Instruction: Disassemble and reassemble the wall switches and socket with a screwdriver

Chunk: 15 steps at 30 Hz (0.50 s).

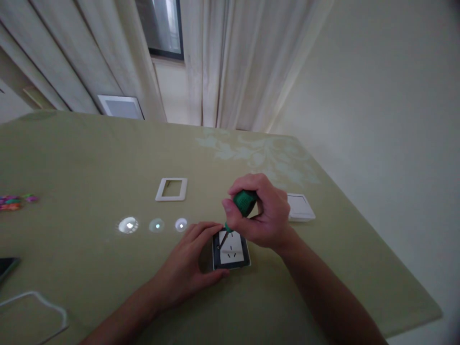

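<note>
A wall socket (235, 256) with a white face and a dark surround lies face up on the table. My left hand (189, 261) grips its left side, fingers at the far edge and thumb at the near edge. My right hand (264, 211) is closed around the green handle of a screwdriver (245, 201). The screwdriver slants down to the left, its tip at the left side of the socket's dark surround. A white square cover frame (161, 195) lies farther back, to the left of the hands.
A white switch panel (301, 209) lies just beyond my right wrist. On the left are a colourful bundle (16, 202), a dark flat object (7, 266) and a white cable (46, 298). The cloth-covered table (108, 158) meets a wall at right; curtains hang behind.
</note>
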Motion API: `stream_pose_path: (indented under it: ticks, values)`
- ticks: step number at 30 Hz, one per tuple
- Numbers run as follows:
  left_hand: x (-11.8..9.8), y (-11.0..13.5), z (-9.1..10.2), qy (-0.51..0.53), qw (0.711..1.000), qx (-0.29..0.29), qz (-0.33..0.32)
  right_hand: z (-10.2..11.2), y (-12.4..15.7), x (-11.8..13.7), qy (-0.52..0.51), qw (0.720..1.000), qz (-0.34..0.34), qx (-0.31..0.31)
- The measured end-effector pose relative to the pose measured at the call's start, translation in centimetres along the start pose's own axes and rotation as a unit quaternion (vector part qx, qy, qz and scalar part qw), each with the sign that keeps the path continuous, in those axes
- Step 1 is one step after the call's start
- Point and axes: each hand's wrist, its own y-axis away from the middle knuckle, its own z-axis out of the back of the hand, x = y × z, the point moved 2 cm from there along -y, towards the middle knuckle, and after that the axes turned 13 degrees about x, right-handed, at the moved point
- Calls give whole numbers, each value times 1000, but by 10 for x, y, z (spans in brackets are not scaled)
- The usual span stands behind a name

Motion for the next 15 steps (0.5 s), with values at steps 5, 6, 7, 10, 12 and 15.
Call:
stream_pose_path:
  ticks: [5,6,7,10,12,15]
  values:
    - [0,1,1,5,1000,-1,1,-2,1,-4,-5,1000,0,8]
    - [0,1,1,4,1000,-1,2,-2,1,-4,-4,1000,1,6]
    - [0,1,1,3,1000,0,1,-3,1,-4,-4,1000,2,6]
    - [0,2,0,5,1000,-3,2,-5,1,-3,-11,1000,2,18]
    - [0,2,0,7,1000,-7,3,-6,1,-3,-19,999,-3,32]
    - [0,3,1,9,1000,-9,2,-7,1,-3,-19,999,5,31]
